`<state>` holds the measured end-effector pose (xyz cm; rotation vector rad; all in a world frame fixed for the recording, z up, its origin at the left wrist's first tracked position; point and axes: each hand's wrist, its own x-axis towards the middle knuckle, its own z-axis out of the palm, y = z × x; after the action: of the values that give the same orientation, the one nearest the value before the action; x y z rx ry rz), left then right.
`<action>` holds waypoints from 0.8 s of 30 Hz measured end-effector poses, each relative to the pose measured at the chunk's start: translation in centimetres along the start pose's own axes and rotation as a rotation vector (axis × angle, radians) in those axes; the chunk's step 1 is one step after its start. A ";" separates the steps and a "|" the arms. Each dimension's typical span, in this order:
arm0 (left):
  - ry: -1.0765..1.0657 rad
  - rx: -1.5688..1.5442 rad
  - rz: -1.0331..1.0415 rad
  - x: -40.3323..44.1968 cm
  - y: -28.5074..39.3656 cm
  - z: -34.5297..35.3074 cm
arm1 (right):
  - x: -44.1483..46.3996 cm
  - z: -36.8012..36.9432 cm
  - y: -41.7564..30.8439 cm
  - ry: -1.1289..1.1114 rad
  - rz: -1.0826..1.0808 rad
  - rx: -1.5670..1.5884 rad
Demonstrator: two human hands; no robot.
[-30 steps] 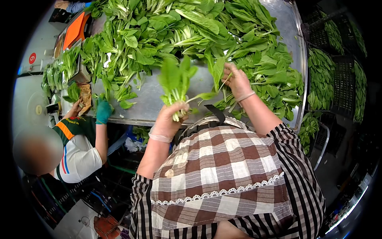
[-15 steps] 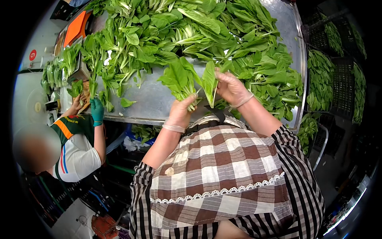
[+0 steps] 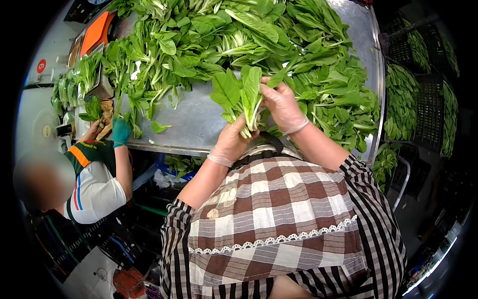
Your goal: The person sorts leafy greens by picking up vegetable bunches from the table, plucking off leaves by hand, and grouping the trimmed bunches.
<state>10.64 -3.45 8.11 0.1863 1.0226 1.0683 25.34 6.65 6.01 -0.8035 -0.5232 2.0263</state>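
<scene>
My left hand (image 3: pixel 233 141), in a clear glove, is closed around the white stems of a bunch of leafy greens (image 3: pixel 238 97) above the metal table (image 3: pixel 186 122). Close on its right, my right hand (image 3: pixel 283 102) has its thumb and fingers pinched at the bunch's right side, by a leaf; its grip is partly hidden. Beyond both hands lies a large heap of loose greens (image 3: pixel 199 45), which continues down the right side of the table.
At the left, a co-worker (image 3: pixel 94 184) with a green glove handles greens near an orange-topped device (image 3: pixel 96 34). Packed greens (image 3: pixel 64 92) stand beyond. Black crates (image 3: pixel 429 107) of greens line the right side. A single leaf (image 3: pixel 160 127) lies near the table's front edge.
My left hand has moved right and slightly up with the bunch. My right hand has come in beside it, and the leaf it held now lies against the bunch. The co-worker's gloved hand has shifted.
</scene>
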 end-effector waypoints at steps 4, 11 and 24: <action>-0.075 -0.023 -0.021 0.0 0.5 0.3 | 0.0 -0.4 -0.2 0.021 0.004 -0.035; -0.099 0.102 -0.008 -0.2 0.8 1.2 | -0.7 0.4 -0.8 -0.004 -0.058 -0.225; 0.072 -0.212 0.108 0.6 1.0 0.1 | -3.2 -1.0 -4.5 -0.006 -0.013 -0.354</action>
<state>10.17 -2.41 8.35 0.0317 0.9641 1.2808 29.91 6.39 9.20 -0.9985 -0.9044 1.9512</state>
